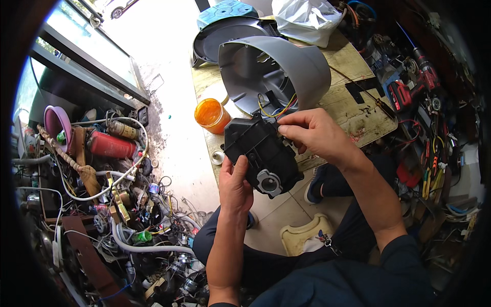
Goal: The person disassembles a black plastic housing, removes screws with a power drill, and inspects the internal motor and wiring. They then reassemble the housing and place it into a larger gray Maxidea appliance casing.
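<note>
A black plastic housing (263,151) with ribs and a round grey metal fitting (269,182) is held up over the near edge of the worktable. My left hand (235,185) grips its lower left side, thumb on top. At its upper right edge my right hand (313,134) is pinched closed; whatever lies between the fingertips is too small to tell. Yellow and blue wires (286,106) show just beyond that hand, by a large grey curved shell (307,66). An orange tub (211,115) stands left of the black housing, with a small round container (218,157) below it.
On the wooden worktable (365,120) lie a screwdriver (384,108), a dark round cover (232,41) and a white plastic bag (309,20). A red cordless drill (425,77) and hand tools crowd the right. Parts, hoses and a red cylinder (108,145) clutter the left floor.
</note>
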`<control>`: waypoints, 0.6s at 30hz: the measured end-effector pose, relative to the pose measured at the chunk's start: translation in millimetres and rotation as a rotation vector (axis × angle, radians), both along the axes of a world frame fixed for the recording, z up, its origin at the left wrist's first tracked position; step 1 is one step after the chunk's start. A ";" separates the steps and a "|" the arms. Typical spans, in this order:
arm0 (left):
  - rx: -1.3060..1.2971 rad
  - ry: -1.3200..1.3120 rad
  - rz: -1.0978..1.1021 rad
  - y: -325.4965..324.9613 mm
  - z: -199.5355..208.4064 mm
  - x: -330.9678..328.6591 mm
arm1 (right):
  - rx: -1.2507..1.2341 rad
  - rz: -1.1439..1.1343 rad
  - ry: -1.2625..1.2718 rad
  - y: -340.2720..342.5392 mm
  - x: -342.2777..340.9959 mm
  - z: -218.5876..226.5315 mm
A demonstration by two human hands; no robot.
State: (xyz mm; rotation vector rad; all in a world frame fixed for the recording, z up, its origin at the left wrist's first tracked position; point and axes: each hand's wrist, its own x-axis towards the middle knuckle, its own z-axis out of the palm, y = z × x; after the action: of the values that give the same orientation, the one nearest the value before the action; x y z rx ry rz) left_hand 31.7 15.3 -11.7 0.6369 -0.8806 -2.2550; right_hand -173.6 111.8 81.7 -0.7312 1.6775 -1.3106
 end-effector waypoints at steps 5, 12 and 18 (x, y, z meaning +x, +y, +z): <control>0.059 0.038 0.002 -0.5 3.0 -0.5 | -0.033 0.022 0.053 -3.3 -0.1 -3.1; 0.087 0.052 0.003 -1.1 1.5 -0.2 | -0.022 0.009 0.047 -7.2 2.3 -0.8; 0.081 0.083 -0.007 -2.8 -1.1 -0.2 | 0.045 0.112 0.153 -13.0 -6.3 6.1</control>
State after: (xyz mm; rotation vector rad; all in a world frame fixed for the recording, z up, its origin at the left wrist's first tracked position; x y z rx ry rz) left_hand 31.5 12.5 -12.8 0.5728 -0.7559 -2.3152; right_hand -179.9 98.8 87.9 -0.9047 1.7542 -1.1594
